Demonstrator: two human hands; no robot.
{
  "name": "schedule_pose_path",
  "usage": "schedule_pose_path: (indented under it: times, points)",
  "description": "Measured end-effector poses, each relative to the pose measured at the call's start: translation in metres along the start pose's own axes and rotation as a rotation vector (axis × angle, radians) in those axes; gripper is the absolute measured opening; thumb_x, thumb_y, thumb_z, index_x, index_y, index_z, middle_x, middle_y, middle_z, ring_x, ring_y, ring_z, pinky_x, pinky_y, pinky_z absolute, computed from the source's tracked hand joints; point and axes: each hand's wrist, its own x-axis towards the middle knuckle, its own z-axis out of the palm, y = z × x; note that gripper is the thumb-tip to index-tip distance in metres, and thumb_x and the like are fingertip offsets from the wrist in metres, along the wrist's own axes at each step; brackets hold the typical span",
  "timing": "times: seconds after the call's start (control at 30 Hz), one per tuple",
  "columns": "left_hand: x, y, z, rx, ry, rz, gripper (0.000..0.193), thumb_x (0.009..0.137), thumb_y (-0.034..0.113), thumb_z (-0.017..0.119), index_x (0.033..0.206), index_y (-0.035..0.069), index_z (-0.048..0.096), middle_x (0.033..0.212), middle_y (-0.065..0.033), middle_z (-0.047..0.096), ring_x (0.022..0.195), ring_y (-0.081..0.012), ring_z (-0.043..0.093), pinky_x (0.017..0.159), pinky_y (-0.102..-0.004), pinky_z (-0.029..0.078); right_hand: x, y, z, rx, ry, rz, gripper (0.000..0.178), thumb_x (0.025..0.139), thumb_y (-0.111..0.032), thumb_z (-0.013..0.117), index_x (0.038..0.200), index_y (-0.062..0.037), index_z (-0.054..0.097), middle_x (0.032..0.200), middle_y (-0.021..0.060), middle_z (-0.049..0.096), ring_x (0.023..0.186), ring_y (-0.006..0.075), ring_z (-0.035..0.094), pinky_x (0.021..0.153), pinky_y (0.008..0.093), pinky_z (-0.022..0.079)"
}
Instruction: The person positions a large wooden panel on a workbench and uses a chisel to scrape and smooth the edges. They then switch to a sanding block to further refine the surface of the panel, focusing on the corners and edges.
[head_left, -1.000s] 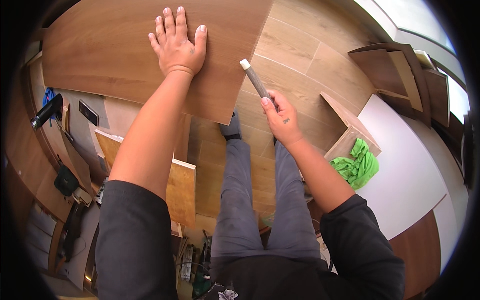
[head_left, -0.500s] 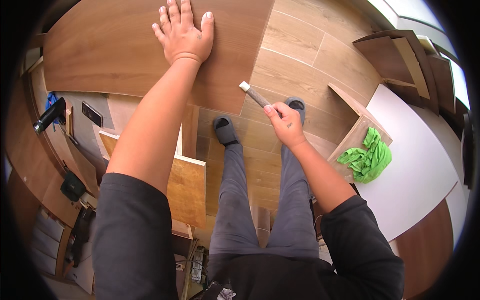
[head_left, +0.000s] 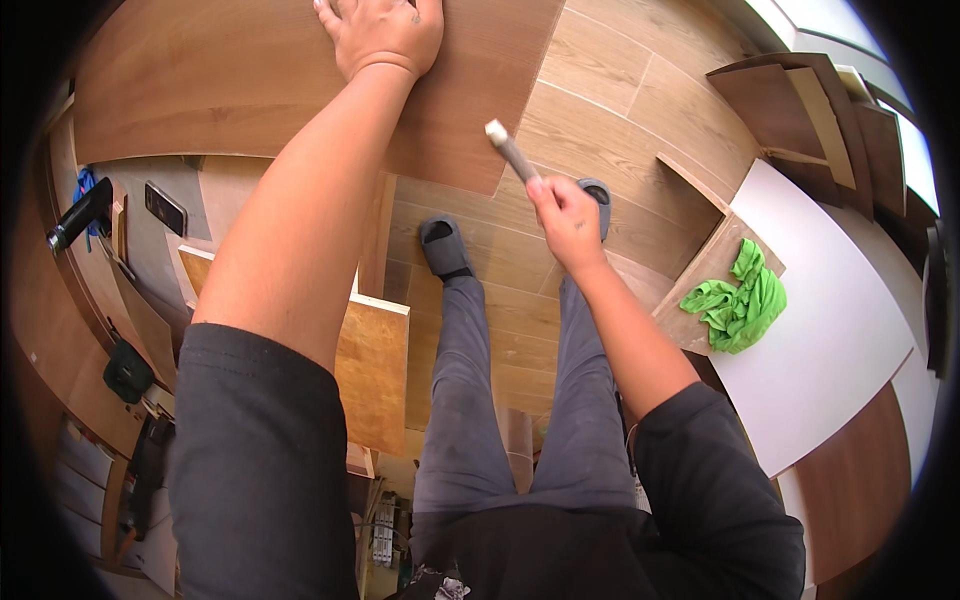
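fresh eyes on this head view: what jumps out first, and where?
Probably the crumpled bright green cloth at the right, vivid against the white panel. Next, the large brown board filling the upper left, with the left hand palm-down on it. Then the grey stick with a whitish end, gripped in the right hand just right of centre.

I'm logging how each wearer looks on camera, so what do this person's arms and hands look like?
Black short sleeves reach near the elbows, the left one with a stitched hem. The forearms are bare, and no gloves or wristbands show. The left hand and right hand each carry a small dark marking, too blurred to read.
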Motion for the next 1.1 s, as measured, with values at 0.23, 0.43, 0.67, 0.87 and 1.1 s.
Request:
schedule_pose_path:
  times: [0.23,0.43,0.67,0.87,1.1]
  points:
    - [0.002,-0.013,0.013,-0.004,0.047,0.011,0.061,0.104,0.043,0.031,0.155,0.01,0.035,0.163,-0.0127,0.028,0.152,-0.0307,0.02,0.123,-0.052,0.007,0.005,0.001,0.013,0.046,0.042,0.0,0.04,0.098,-0.039,0.065,0.081,-0.0028,0.064,0.064,-0.0017,0.049,0.063,0.0085,0.043,0.057,0.028,0.038]
    - [0.002,-0.014,0.015,-0.1,0.077,-0.002,0.06,0.105,0.042,0.029,0.155,0.008,0.034,0.162,-0.0126,0.031,0.151,-0.0301,0.022,0.123,-0.0513,0.008,-0.001,-0.009,0.012,0.013,0.073,-0.002,0.041,0.097,-0.04,0.065,0.079,-0.0033,0.062,0.064,-0.0005,0.049,0.063,0.0088,0.043,0.057,0.0288,0.039]
    - [0.001,-0.017,0.015,-0.24,0.141,0.017,0.06,0.107,0.041,0.027,0.153,0.005,0.036,0.159,-0.0146,0.036,0.149,-0.0319,0.026,0.123,-0.0512,0.01,-0.012,0.003,0.017,-0.096,0.152,-0.108,0.042,0.099,-0.038,0.064,0.074,-0.0059,0.059,0.06,-0.0032,0.05,0.056,0.0055,0.043,0.052,0.0249,0.036]
    - [0.001,-0.018,0.018,-0.164,0.149,0.03,0.06,0.107,0.043,0.025,0.152,0.005,0.038,0.159,-0.014,0.036,0.149,-0.0316,0.026,0.123,-0.0516,0.01,0.017,-0.027,0.022,-0.005,0.132,-0.068,0.043,0.098,-0.039,0.064,0.077,-0.0019,0.061,0.064,0.0017,0.051,0.063,0.0106,0.045,0.059,0.0305,0.041]
    - [-0.001,-0.015,0.011,-0.235,0.123,0.02,0.06,0.106,0.045,0.025,0.151,0.007,0.041,0.159,-0.0124,0.036,0.149,-0.0311,0.025,0.123,-0.0514,0.009,-0.018,-0.01,0.022,-0.138,0.169,-0.11,0.043,0.099,-0.038,0.064,0.072,-0.0048,0.058,0.06,-0.0008,0.048,0.059,0.0073,0.043,0.055,0.0282,0.038]
